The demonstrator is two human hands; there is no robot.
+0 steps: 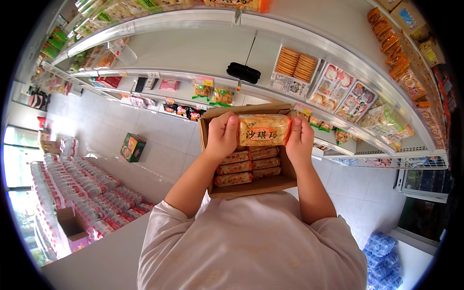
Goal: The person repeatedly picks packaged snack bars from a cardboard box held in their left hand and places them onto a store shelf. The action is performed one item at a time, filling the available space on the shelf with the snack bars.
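A pastry pack (263, 129) with a clear wrapper and orange ends is held level, one hand at each end. My left hand (222, 136) is closed on its left end, thumb on top. My right hand (299, 139) grips the right end the same way. Under the pack lies an open cardboard box (253, 187), close to my body. Several similar wrapped packs (235, 167) lie in two columns inside it. The held pack and my hands hide the far part of the box, and what supports it does not show.
Shelves (193, 48) curve across ahead; on one lie a black object (243, 73) and a tray of round biscuits (296, 64). Bagged snacks (222, 96) sit lower. Left, a green box (133, 147) stands on the floor near stacked bottle packs (96, 198). Blue bottle packs (382, 258) stand lower right.
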